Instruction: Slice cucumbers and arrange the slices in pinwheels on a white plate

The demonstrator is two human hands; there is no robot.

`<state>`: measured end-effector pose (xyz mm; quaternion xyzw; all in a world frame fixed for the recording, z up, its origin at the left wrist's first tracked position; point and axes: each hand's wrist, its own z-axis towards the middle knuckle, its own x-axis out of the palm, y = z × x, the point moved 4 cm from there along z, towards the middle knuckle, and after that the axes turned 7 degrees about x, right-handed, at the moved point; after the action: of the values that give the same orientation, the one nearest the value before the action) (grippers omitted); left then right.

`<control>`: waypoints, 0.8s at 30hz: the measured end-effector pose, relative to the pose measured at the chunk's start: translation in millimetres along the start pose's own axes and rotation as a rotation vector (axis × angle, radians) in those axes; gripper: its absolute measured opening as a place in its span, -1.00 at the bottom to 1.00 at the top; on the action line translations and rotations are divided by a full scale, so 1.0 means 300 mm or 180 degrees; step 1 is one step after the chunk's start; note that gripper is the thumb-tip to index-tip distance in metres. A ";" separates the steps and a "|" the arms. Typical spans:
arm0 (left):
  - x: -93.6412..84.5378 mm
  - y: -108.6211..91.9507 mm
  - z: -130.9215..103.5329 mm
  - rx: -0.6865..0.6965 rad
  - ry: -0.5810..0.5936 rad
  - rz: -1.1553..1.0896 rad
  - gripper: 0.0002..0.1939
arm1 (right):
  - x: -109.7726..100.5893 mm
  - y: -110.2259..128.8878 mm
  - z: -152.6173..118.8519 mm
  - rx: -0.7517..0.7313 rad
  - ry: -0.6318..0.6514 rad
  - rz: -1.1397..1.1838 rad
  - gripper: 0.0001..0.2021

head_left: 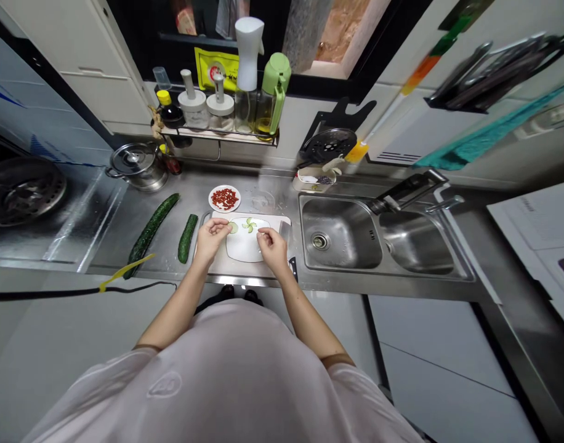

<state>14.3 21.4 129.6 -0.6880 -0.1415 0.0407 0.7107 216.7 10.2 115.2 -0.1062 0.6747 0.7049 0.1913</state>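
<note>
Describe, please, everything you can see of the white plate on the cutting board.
The white plate is squarish with rounded corners, smooth and ceramic-looking. It lies flat on the pale cutting board, with green-edged slices fanned out near its far edge. The left grip is at its left side and the right grip at its right; whether either touches it is unclear.

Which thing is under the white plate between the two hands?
A cutting board shows around the white plate; whatever lies directly beneath the plate is covered.
</note>
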 end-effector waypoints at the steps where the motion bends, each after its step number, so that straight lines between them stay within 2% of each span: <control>1: 0.015 -0.022 -0.006 0.0045 0.0063 -0.0001 -0.65 | -0.003 0.032 0.008 -0.0019 0.0018 0.0192 -0.74; 6: 0.072 -0.104 -0.039 0.0252 0.0267 0.0032 -0.68 | -0.014 0.165 0.032 -0.0056 0.0131 0.0669 -0.76; 11: 0.102 -0.148 -0.062 0.0365 0.0378 0.0025 -0.65 | -0.010 0.235 0.033 -0.0163 0.0318 0.0803 -0.77; 19: 0.117 -0.151 -0.069 0.0390 0.0542 0.0180 -0.64 | -0.006 0.261 0.034 -0.0314 0.0469 0.0794 -0.81; 24: 0.117 -0.133 -0.074 0.0170 0.0606 -0.0047 -0.53 | -0.019 0.238 0.048 -0.0027 0.0346 0.1065 -0.79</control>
<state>48.1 6.8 173.9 -0.6685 -0.0772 -0.0264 0.7392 194.1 22.5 183.4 -0.0312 0.6894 0.7229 0.0341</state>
